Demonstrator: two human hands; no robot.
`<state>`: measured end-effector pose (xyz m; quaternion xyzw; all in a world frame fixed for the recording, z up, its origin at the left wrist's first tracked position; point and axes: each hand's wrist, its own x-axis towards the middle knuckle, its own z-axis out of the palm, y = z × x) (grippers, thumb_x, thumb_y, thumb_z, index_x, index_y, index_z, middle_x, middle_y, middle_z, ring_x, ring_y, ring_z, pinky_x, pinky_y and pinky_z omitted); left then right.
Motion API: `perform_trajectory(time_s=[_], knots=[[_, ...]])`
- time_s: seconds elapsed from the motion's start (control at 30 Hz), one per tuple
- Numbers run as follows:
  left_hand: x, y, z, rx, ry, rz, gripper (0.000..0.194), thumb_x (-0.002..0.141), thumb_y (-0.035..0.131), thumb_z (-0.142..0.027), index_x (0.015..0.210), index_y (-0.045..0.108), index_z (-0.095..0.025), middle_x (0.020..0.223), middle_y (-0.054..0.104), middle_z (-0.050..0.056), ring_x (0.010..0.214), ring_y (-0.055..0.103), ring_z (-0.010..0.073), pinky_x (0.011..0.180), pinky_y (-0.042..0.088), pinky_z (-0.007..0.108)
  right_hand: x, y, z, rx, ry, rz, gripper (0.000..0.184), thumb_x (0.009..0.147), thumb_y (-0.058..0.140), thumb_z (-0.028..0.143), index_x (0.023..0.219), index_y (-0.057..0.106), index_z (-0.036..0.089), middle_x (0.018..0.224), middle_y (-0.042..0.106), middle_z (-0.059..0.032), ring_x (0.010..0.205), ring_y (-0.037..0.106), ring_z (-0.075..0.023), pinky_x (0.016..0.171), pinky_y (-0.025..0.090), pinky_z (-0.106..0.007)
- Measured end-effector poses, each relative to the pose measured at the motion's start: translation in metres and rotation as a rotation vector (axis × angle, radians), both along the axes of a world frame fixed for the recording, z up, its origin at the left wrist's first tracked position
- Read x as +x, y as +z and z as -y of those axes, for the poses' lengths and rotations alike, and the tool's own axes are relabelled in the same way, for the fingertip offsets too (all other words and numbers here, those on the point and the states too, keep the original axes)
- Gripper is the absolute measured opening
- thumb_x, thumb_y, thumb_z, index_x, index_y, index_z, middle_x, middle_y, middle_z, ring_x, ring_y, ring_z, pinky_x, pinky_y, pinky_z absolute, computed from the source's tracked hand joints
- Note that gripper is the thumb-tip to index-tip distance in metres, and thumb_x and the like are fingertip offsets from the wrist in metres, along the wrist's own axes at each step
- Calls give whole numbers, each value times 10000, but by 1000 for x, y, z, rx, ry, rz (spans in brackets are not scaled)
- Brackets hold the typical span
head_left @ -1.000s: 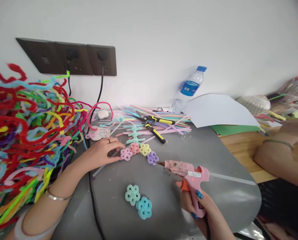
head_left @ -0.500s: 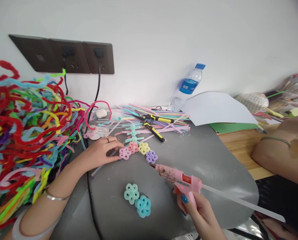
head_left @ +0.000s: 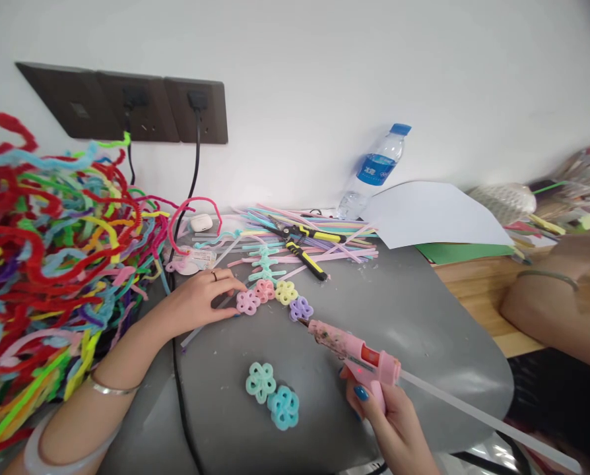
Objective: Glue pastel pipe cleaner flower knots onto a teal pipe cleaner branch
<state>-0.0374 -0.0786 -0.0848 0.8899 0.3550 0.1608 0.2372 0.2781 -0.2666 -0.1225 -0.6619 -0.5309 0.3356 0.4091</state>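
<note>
My left hand (head_left: 203, 300) rests on the table with thumb and forefinger gripping the edge of a pink pipe-cleaner flower (head_left: 248, 303). That flower sits at the left end of an arched row with a coral flower (head_left: 264, 291), a yellow flower (head_left: 286, 292) and a purple flower (head_left: 301, 309). My right hand (head_left: 387, 415) is wrapped round a pink hot glue gun (head_left: 339, 343), a long glue stick (head_left: 493, 419) jutting from its back. The nozzle is at the lower edge of the purple flower; contact is unclear. Nearer me lie a mint flower (head_left: 261, 382) and a blue flower (head_left: 284, 408), touching.
A tangled heap of pipe cleaners (head_left: 52, 264) fills the left side. Yellow-black pliers (head_left: 305, 254) lie on straight pipe cleaners, beside mint twisted pieces (head_left: 264, 264). A water bottle (head_left: 377, 168) leans on the wall near white paper (head_left: 433, 214). Another person's arm (head_left: 547, 290) is at right.
My right hand has tilted the glue gun and brought its nozzle from the purple flower's right side to its lower edge. My left hand keeps its hold on the pink flower.
</note>
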Motion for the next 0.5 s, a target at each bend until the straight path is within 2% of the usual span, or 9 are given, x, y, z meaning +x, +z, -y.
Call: perform_trajectory(time_s=[0.17,0.27,0.33,0.37,0.4,0.43,0.5], knots=[[-3,2,-2,4,10,19,253,914,629,-321,1152,664,-244,1000,651,45,943,625,210,828,479,289,-1,3,-5,-37,10,-110,501,933,500,636,687,590,209,566,532,-7,548,497,-175,545,427,-277],[1,17,6,-8,60,137,244,957,572,-375,1130,666,-231,978,657,57,926,628,207,849,492,315,7,-1,-10,15,70,-147,538,963,455,625,637,545,207,536,500,1,512,469,-156,550,430,-276],[11,33,22,-58,56,252,292,1012,455,-410,1103,674,-239,966,674,74,917,637,214,851,511,348,13,-4,-13,35,105,-192,530,976,443,610,646,535,206,535,515,-3,486,451,-144,508,408,-259],[17,40,34,-121,3,277,334,1031,400,-426,1128,675,-262,958,684,81,920,645,222,842,522,364,15,-4,-15,39,112,-218,519,979,443,604,660,539,206,535,523,-4,477,446,-141,487,394,-251],[24,47,48,-217,-122,256,371,1044,347,-435,1189,662,-304,979,691,87,947,652,230,836,534,381,17,-4,-17,43,104,-242,511,980,443,601,667,541,208,534,527,-6,474,443,-141,474,383,-245],[31,51,61,-307,-340,206,385,1039,333,-461,1246,640,-354,1029,690,93,989,654,238,815,547,388,17,-3,-19,47,87,-257,515,979,445,601,657,537,209,535,529,-9,477,444,-142,471,379,-243],[40,56,85,-348,-475,150,311,1007,424,-520,1207,649,-445,1076,691,62,1022,660,210,749,558,341,17,1,-24,67,54,-262,558,975,440,613,602,526,208,542,535,-22,493,455,-146,488,392,-248]])
